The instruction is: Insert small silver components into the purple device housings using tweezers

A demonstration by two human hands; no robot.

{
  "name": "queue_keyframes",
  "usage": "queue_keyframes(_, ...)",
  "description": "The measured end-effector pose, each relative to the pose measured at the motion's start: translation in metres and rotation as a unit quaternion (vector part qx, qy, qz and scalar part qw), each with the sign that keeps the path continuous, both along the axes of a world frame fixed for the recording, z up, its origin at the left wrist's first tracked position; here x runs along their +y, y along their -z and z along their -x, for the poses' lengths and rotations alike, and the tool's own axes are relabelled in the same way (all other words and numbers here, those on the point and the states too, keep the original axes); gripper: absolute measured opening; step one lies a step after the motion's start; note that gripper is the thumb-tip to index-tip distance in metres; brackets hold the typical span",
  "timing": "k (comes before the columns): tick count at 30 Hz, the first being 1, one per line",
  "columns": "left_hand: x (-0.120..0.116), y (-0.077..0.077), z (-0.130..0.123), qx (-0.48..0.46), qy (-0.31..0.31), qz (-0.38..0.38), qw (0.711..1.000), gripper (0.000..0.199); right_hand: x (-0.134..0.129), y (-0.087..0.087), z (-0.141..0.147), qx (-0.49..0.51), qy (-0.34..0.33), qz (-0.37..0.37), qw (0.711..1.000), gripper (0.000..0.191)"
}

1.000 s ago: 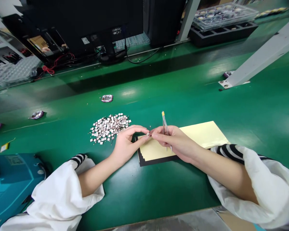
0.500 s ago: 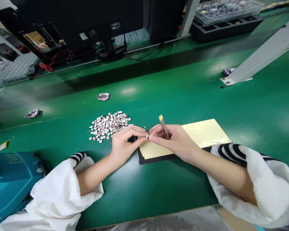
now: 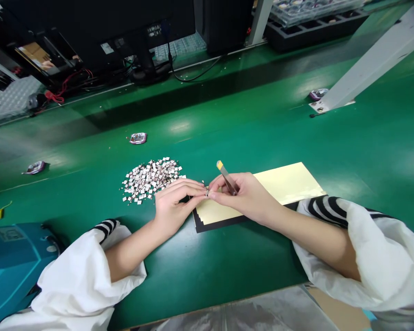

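Observation:
Fingertips of both hands meet at a small pale part (image 3: 207, 193), over the left end of a pale yellow sheet (image 3: 284, 183) with black backing. My left hand (image 3: 174, 204) pinches the part from the left, thumb and fingers together. My right hand (image 3: 248, 197) touches it from the right and holds metal tweezers (image 3: 228, 178) with a yellow end, which point up and left out of the grip. Beside my left hand lies a pile of small white parts (image 3: 152, 178). The tweezers' tips are hidden in the right hand.
Small purple-edged devices (image 3: 138, 138) lie on the green table (image 3: 227, 271). A monitor (image 3: 89, 37) stands at the back left, a white metal post (image 3: 369, 64) at the right. Clear trays (image 3: 313, 11) sit at the back right, and a teal machine (image 3: 17, 262) at the lower left.
The view has shifted slightly, so the table items appear further left. The tweezers in my right hand lean more to the left. Both hands stay together at the small part.

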State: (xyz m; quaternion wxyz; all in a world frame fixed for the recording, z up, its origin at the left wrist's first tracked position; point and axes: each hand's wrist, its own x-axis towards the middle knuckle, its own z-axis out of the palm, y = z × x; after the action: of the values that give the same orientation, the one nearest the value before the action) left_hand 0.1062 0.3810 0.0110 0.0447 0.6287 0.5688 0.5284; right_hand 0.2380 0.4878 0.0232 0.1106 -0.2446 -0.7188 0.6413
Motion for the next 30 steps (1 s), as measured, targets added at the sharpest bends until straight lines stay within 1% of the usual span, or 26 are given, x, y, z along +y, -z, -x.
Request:
queue_keyframes(3,0.000,0.000,0.000,0.012,0.002,-0.002,1.000,0.010,-0.001,0.000,0.001,-0.010,0.010,-0.006,1.000,0.011)
queue_keyframes(5,0.000,0.001,-0.001,0.013,0.006,-0.003,1.000,0.010,-0.002,0.001,0.001,-0.005,0.018,0.016,1.000,0.009)
queue_keyframes(8,-0.002,0.001,-0.003,-0.005,0.015,0.004,1.000,0.010,-0.003,0.003,0.000,0.040,0.026,0.110,0.993,0.015)
queue_keyframes(11,-0.004,-0.003,-0.005,-0.032,0.042,0.013,0.999,0.013,-0.001,0.000,-0.003,0.057,-0.007,0.204,0.977,0.022)
queue_keyframes(13,-0.006,-0.006,-0.005,-0.059,0.057,0.011,0.997,0.016,0.001,-0.003,-0.005,0.056,-0.034,0.238,0.969,0.023)
queue_keyframes(17,-0.007,-0.008,-0.006,-0.110,0.066,0.008,0.992,0.018,0.004,-0.009,-0.008,0.049,-0.041,0.249,0.966,0.025)
queue_keyframes(21,-0.005,-0.006,-0.007,-0.105,0.067,0.018,0.992,0.015,-0.001,-0.009,-0.007,0.022,-0.028,0.228,0.973,0.020)
queue_keyframes(23,-0.003,-0.007,-0.005,-0.082,0.077,0.054,0.992,0.010,-0.001,-0.008,-0.006,0.018,-0.027,0.205,0.978,0.022)
queue_keyframes(24,-0.001,-0.009,-0.003,-0.059,0.086,0.083,0.991,0.009,0.001,-0.008,-0.005,0.016,-0.030,0.184,0.982,0.024)
queue_keyframes(25,0.001,-0.011,0.000,-0.027,0.092,0.114,0.989,0.011,0.004,-0.008,-0.005,0.011,-0.029,0.147,0.989,0.025)
queue_keyframes(26,0.003,-0.014,0.004,0.013,0.091,0.141,0.986,0.015,0.010,-0.008,-0.004,0.004,-0.021,0.088,0.996,0.024)
queue_keyframes(27,0.005,-0.017,0.010,0.059,0.081,0.164,0.981,0.018,0.018,-0.007,-0.004,-0.006,-0.010,0.007,1.000,0.021)
queue_keyframes(28,0.007,-0.020,0.017,0.106,0.059,0.183,0.975,0.019,0.027,-0.006,-0.005,-0.022,0.005,-0.086,0.996,0.018)
queue_keyframes(29,0.009,-0.022,0.024,0.153,0.026,0.203,0.967,0.019,0.039,-0.005,-0.006,-0.042,0.017,-0.176,0.983,0.014)
queue_keyframes(30,0.011,-0.024,0.032,0.199,-0.014,0.227,0.953,0.016,0.050,-0.003,-0.007,-0.069,0.021,-0.249,0.966,0.012)
